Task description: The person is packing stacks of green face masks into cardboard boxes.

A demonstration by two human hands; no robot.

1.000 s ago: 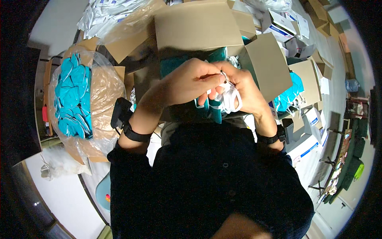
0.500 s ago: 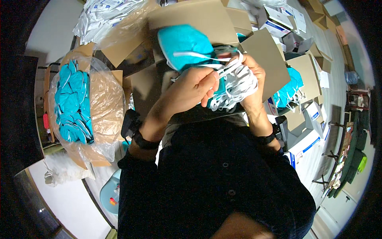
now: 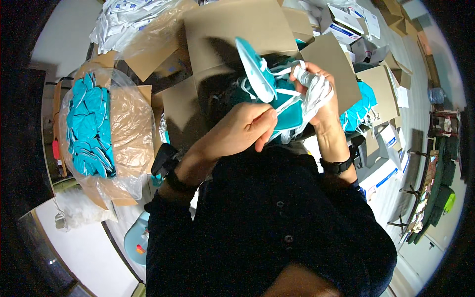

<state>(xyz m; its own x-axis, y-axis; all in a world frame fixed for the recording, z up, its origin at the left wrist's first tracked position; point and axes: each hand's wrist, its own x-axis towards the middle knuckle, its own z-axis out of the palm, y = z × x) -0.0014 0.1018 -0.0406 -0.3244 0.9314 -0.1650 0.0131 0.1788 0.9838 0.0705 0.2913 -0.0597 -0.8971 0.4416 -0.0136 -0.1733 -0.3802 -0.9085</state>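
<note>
My left hand (image 3: 242,128) is closed, with thumb and finger pinching a white elastic strap (image 3: 286,105). My right hand (image 3: 324,106) grips a thick bundle of white elastic straps (image 3: 316,89), looped and bunched together. A teal cup-shaped face mask (image 3: 255,69) hangs on edge just beyond my left hand, its pale inner side partly showing. Between the hands another teal mask (image 3: 289,119) lies below the straps. Both hands are over an open cardboard box (image 3: 232,24), whose shadowed inside I can barely make out.
On the left, a box lined with clear plastic (image 3: 131,128) holds a heap of teal masks (image 3: 86,126). A pile of white packets (image 3: 128,22) lies at the far left. To the right stand another box with teal masks (image 3: 361,106) and several white cartons (image 3: 381,175).
The teal mask has swung from face-on to edge-on and moved right. My right hand has shifted slightly right with the straps, while my left hand has come down and nearer.
</note>
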